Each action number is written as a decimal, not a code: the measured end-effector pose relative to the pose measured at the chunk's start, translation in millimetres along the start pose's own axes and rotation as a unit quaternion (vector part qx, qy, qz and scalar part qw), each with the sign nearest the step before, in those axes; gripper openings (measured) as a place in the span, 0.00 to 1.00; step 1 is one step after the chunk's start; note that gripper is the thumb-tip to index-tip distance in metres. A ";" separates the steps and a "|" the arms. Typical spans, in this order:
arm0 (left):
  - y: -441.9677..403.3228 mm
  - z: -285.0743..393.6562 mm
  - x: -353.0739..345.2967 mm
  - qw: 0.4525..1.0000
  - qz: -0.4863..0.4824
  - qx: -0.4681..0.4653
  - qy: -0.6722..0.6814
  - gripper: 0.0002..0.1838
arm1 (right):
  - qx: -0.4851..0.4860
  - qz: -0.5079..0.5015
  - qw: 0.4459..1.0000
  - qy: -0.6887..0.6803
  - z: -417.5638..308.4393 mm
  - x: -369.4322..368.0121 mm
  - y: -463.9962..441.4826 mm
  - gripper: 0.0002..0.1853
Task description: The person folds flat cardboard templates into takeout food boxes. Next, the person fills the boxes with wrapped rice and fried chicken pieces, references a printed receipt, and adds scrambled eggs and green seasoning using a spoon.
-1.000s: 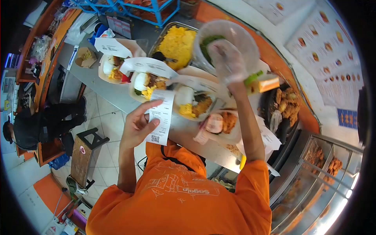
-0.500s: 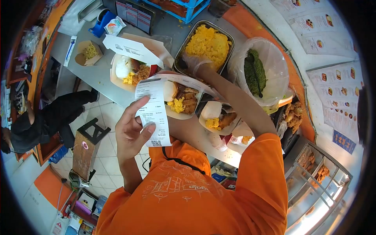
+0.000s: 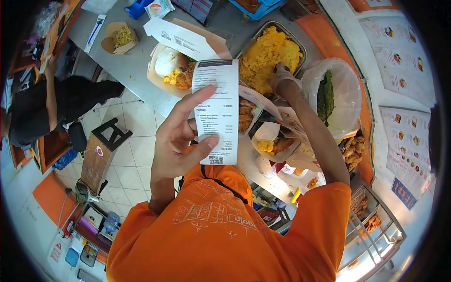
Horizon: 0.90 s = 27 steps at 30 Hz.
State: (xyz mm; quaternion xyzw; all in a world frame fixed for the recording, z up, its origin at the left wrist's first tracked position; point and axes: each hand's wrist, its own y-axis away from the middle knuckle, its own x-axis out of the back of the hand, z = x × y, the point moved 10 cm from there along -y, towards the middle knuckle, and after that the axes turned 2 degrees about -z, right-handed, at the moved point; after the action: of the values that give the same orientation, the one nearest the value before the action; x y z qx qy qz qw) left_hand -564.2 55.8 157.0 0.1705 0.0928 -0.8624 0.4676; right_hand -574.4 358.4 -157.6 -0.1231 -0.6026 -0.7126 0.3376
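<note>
A long printed receipt (image 3: 223, 124) is pinched between the thumb and fingers of my left hand (image 3: 181, 134), held upright above the counter. My right hand (image 3: 284, 82), in a clear plastic glove, is down in the yellow scrambled egg (image 3: 263, 58) at the near right side of a metal tray (image 3: 304, 47). Its fingers look curled together in the egg, their tips partly hidden. Left of the receipt an open paper box (image 3: 187, 38) holds rice, egg and fried chicken. A second box (image 3: 256, 115) is partly covered by the receipt. Another food box (image 3: 287, 152) sits below my right forearm.
A clear plastic-lined tub (image 3: 347, 101) of green food (image 3: 325, 101) stands right of the tray. Fried chicken (image 3: 354, 151) lies beyond my right arm. A small paper box (image 3: 121, 38) is at the counter's left. Another person (image 3: 40, 110) in dark clothes stands at far left.
My right hand has shifted from the egg tray's left side towards its right side. The receipt stays in my left hand, now covering more of the middle box. The camera view has turned.
</note>
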 end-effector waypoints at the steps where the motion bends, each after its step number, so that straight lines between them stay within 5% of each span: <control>1: -0.7 3.0 -1.8 1.000 -0.011 -0.010 -0.003 0.37 | 0.058 -0.005 0.998 0.037 -14.8 29.1 18.6 0.26; 3: -1.0 3.6 -0.6 1.000 -0.012 -0.012 -0.002 0.37 | 0.182 -0.093 0.937 0.284 -41.2 26.1 30.8 0.27; 4: -1.0 4.6 -1.1 1.000 -0.017 -0.016 -0.001 0.37 | 0.184 -0.093 0.937 0.283 -41.9 22.9 28.0 0.27; 5: -0.7 4.7 -1.1 1.000 -0.016 -0.014 -0.001 0.37 | 0.038 -0.024 0.999 0.013 -17.5 40.8 16.1 0.27; 7: -0.1 5.4 -0.3 1.000 -0.010 -0.010 0.011 0.37 | -0.110 0.047 0.959 -0.258 19.7 35.5 6.4 0.27; 16: 4.4 12.3 1.0 1.000 0.001 0.006 0.022 0.36 | -0.114 0.110 0.965 -0.207 28.1 17.0 -9.6 0.33; 23: 4.1 14.5 -8.2 0.999 -0.026 -0.020 0.030 0.37 | -0.012 0.094 0.919 -0.384 41.3 24.5 19.7 0.29; 24: 4.7 14.5 -8.5 1.000 -0.005 -0.009 0.019 0.37 | -0.018 0.074 0.744 -0.664 36.0 29.3 40.1 0.25; 25: 4.2 13.7 -6.3 1.000 0.017 0.001 0.004 0.37 | -0.015 0.055 0.486 -0.872 25.9 34.0 57.0 0.23; 27: 1.3 12.7 -14.5 1.000 -0.008 -0.011 -0.011 0.37 | -0.011 0.057 0.436 -0.898 15.7 49.5 76.4 0.21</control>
State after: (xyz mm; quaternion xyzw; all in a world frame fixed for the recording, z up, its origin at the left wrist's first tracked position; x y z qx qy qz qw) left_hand -558.4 62.2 174.2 0.1546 0.0983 -0.8671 0.4632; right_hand -566.7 353.2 -65.7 -0.7316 -0.5514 -0.1876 -0.3543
